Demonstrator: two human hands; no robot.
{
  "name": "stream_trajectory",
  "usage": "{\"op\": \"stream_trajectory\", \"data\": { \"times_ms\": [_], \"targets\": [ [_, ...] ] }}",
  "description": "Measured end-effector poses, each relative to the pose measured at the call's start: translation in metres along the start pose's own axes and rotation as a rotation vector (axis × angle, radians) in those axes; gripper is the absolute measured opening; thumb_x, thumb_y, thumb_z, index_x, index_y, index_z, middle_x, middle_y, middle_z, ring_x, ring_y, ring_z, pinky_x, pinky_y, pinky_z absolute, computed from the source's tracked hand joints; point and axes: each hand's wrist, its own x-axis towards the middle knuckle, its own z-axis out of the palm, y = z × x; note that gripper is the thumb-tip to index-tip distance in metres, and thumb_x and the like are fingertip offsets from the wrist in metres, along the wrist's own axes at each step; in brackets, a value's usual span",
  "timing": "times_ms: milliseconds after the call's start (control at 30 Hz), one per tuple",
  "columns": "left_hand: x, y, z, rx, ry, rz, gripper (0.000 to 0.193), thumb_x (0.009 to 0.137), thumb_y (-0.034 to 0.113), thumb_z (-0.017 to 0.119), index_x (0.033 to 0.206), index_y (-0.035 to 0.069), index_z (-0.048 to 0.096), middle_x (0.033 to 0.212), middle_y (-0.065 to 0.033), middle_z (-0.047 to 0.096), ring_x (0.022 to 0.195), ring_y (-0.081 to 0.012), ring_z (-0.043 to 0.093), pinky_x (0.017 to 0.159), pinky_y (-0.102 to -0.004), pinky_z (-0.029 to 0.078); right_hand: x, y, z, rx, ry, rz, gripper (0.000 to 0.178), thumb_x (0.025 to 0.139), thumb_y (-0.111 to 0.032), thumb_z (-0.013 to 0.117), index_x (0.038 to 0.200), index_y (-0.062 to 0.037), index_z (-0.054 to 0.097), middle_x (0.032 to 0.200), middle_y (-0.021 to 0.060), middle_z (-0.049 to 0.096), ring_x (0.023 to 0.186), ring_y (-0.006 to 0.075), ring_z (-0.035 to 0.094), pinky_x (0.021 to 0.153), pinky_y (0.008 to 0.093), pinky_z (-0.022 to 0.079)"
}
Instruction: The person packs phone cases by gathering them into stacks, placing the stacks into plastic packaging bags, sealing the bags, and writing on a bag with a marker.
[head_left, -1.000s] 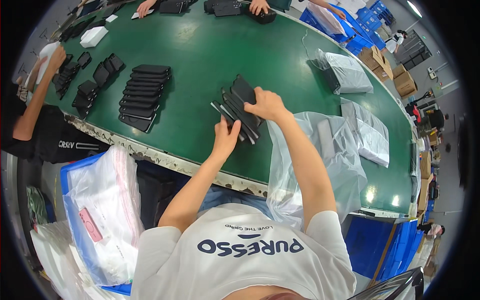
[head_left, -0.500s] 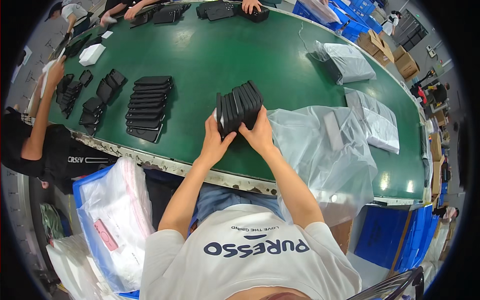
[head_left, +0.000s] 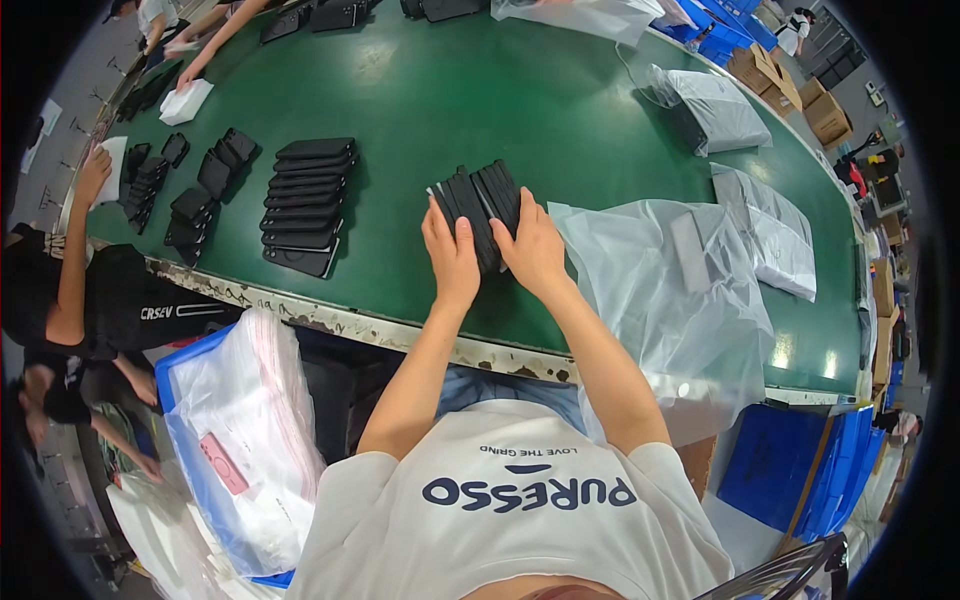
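Observation:
A bundle of black phone cases (head_left: 474, 210), standing on edge side by side, is between my hands over the green table. My left hand (head_left: 453, 252) presses on the bundle's left side, thumb across the near face. From the right, my right hand (head_left: 536, 244) grips it the same way. A narrow gap splits the bundle into two groups. To the left lies an overlapping row of more black phone cases (head_left: 308, 200). Just right of my right hand, a large clear plastic bag (head_left: 640, 320) spreads over the table and hangs past its edge.
Two plastic-wrapped packages (head_left: 722, 112) lie at the right. Smaller groups of black cases (head_left: 190, 215) and a white box (head_left: 186, 102) are at the left, near co-workers' hands (head_left: 94, 172). Below the table edge, a blue bin (head_left: 195, 500) holds plastic bags and a pink phone case (head_left: 222, 463).
My hands have shifted up the sides of the bundle, and the cases have turned in my grip. A co-worker's hand has reached the white box. Clear plastic now covers part of the far edge.

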Motion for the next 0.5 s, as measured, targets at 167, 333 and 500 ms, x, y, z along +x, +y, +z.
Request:
{"op": "stream_trajectory", "data": {
  "times_ms": [167,333,500],
  "targets": [
    [0.030,0.001,-0.012,0.155,-0.254,0.004,0.051,0.097,0.025,0.053,0.139,-0.002,0.041,0.128,-0.0222,0.050,0.121,-0.0384,0.047,0.104,-0.0450,0.037,0.001,0.006,-0.005,0.017,-0.062,-0.032,0.070,0.090,-0.033,0.064,0.138,0.0101,0.038,0.114,0.0259,0.060,0.102,0.0405,0.062,0.084,0.0453,0.052],
    [0.036,-0.009,0.007,-0.049,-0.119,-0.080,0.042,0.098,0.027,0.054,0.131,0.001,0.047,0.121,-0.0157,0.050,0.112,-0.0289,0.050,0.099,-0.0404,0.040,0.000,0.009,0.004,-0.060,0.022,-0.068,0.070,0.089,-0.032,0.064,0.137,0.0117,0.038,0.107,0.0235,0.060,0.096,0.0380,0.062,0.080,0.0435,0.054],
    [0.027,-0.023,0.024,-0.272,0.113,-0.114,0.037,0.104,0.027,0.035,0.127,0.003,0.051,0.121,-0.0123,0.048,0.111,-0.0253,0.050,0.100,-0.0371,0.038,-0.001,0.006,0.008,-0.042,0.079,-0.022,0.067,0.092,-0.032,0.062,0.138,0.0096,0.039,0.111,0.0248,0.060,0.098,0.0406,0.062,0.081,0.0453,0.053]
  ]
}}
